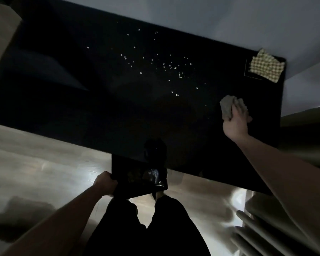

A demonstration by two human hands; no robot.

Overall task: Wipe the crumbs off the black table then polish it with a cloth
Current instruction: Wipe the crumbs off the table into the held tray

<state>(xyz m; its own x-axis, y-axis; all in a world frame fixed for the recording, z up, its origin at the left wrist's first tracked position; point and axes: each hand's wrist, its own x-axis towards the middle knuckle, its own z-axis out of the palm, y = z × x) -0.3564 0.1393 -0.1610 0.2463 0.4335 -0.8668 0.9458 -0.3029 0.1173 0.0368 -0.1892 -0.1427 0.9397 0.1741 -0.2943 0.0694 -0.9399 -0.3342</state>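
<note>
A black table (81,100) fills the upper half of the head view. Several pale crumbs (166,66) lie scattered over its middle and right part. My right hand (236,122) grips a crumpled grey cloth (227,107) pressed on the table near its right end. My left hand (105,184) holds the left edge of a dark tray (126,167) at the table's near edge; some pale bits lie in the tray. A checkered yellow cloth (266,68) lies folded at the far right corner.
A pale wooden floor (35,159) lies below the near edge of the table. My dark trouser legs (146,228) stand under the tray. Grey slatted furniture (262,233) sits at the bottom right. A light wall (229,19) runs behind the table.
</note>
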